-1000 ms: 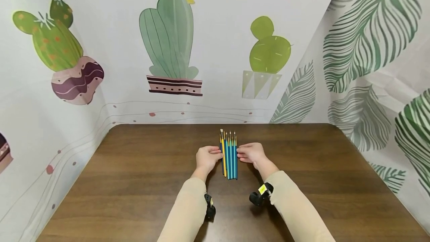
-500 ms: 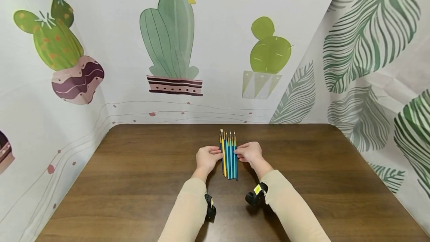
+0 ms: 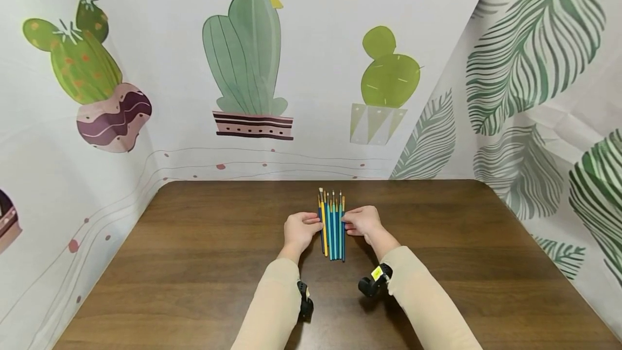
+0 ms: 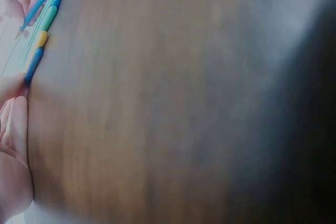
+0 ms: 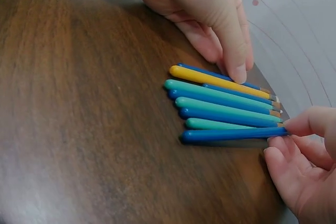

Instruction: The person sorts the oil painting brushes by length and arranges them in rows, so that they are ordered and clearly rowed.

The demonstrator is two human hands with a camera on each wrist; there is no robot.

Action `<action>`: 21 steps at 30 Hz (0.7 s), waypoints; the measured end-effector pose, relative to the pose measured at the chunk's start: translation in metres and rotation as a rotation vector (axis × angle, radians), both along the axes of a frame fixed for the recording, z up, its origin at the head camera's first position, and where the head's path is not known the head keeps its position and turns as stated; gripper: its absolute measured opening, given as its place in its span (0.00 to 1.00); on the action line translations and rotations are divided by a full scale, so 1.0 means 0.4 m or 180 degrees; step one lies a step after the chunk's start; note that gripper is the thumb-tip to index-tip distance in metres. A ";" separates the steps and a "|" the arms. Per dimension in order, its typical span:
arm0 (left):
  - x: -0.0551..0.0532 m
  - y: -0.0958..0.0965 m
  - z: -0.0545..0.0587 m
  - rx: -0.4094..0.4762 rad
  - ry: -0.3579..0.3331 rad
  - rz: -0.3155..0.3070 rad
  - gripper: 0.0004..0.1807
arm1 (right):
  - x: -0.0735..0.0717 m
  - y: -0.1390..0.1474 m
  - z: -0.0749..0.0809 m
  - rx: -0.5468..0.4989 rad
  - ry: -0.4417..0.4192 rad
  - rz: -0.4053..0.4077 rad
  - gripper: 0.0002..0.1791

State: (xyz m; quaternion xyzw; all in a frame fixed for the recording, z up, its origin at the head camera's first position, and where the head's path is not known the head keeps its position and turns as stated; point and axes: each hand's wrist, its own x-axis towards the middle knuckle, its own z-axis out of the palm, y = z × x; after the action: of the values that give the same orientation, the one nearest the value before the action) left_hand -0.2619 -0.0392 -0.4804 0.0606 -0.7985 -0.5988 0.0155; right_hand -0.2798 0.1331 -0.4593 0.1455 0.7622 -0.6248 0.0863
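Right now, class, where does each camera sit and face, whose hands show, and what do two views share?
Head: worn on the head, facing forward and down at paintbrushes, table and patterned wall; the person's left hand, right hand and both sleeves show.
Left wrist: worn there, facing mostly blurred table; left hand at left, right hand partly at top left.
Right wrist: worn there, facing the paintbrushes' handles and table; right hand at right, left hand at top.
Shared: both wrist views show handles and both hands.
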 end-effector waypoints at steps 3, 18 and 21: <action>0.001 0.000 0.000 -0.0005 -0.0010 -0.0002 0.15 | 0.000 0.007 0.002 -0.0024 -0.0024 0.0015 0.15; -0.003 -0.002 -0.007 -0.0142 0.0054 0.0004 0.15 | -0.007 0.066 -0.001 -0.0124 0.0167 0.0152 0.19; -0.004 -0.002 -0.008 -0.0135 0.0029 0.0000 0.15 | -0.009 0.079 0.001 -0.0104 0.0210 0.0143 0.20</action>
State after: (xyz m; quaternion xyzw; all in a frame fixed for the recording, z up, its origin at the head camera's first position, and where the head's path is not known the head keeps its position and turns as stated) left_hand -0.2634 -0.0399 -0.4836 0.0576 -0.8109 -0.5820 0.0204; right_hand -0.2833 0.1647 -0.4589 0.1062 0.7574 -0.6395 0.0775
